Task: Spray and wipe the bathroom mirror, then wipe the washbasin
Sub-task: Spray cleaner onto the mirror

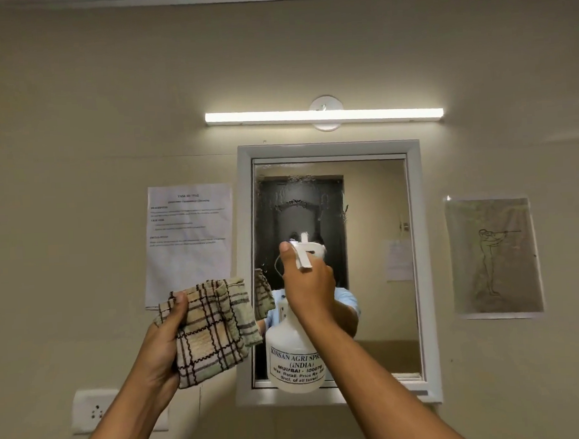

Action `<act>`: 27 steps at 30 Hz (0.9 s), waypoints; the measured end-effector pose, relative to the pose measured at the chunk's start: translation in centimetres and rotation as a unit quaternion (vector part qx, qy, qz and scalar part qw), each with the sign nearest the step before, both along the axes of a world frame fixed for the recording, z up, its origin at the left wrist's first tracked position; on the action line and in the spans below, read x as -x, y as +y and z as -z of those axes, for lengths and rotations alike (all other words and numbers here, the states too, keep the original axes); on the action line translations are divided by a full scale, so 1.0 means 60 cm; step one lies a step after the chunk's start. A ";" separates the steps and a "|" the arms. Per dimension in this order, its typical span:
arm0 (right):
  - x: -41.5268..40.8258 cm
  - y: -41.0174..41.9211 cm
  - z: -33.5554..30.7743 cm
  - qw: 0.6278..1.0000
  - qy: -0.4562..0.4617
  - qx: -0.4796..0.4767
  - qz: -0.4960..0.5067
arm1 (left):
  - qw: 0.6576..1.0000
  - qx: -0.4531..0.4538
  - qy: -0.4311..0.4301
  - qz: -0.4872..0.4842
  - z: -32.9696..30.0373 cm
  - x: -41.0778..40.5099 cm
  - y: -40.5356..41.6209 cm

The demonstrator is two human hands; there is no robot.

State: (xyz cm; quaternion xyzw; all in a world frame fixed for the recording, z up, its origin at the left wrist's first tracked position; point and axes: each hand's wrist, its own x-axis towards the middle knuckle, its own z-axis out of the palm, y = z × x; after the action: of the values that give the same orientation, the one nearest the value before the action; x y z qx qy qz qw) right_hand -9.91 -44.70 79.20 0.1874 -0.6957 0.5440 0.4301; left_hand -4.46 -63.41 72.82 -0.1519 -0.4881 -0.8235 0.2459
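Right hand raised, gripping sprayer

The beige wall bears a white-framed mirror, tube light, two papers and a socket plate

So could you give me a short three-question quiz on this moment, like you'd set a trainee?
1. True or false: the left hand holds a checked cloth.
2. What does the right hand grip? A) sponge B) white spray bottle C) brush
3. Fill in: droplets show on the upper part of the ______.

Key: 1 true. 2 B. 3 mirror.
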 end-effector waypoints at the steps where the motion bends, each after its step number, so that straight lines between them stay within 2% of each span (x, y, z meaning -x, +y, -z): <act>1: -0.001 0.012 -0.001 1.000 0.001 0.002 0.004 | 1.000 0.001 0.000 0.005 0.001 0.002 0.003; 5: -0.006 0.083 -0.003 0.998 0.014 0.008 0.053 | 0.999 -0.004 -0.011 0.044 0.006 0.015 0.036; 17: -0.020 0.271 0.051 0.985 -0.025 0.073 0.157 | 0.990 0.020 -0.038 0.137 0.019 0.051 0.199; 22: -0.025 0.308 0.086 0.981 -0.049 0.095 0.159 | 0.987 0.027 -0.049 0.150 0.034 0.056 0.231; 27: -0.015 0.286 0.105 0.982 -0.056 0.089 0.156 | 0.990 0.027 -0.053 0.127 0.050 0.041 0.212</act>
State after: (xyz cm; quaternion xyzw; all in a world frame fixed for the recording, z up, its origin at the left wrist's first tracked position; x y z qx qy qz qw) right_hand -9.03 -27.56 72.93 0.0069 -0.6882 0.5393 0.4852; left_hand -6.94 -50.69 69.80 -0.1752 -0.4989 -0.8418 0.1085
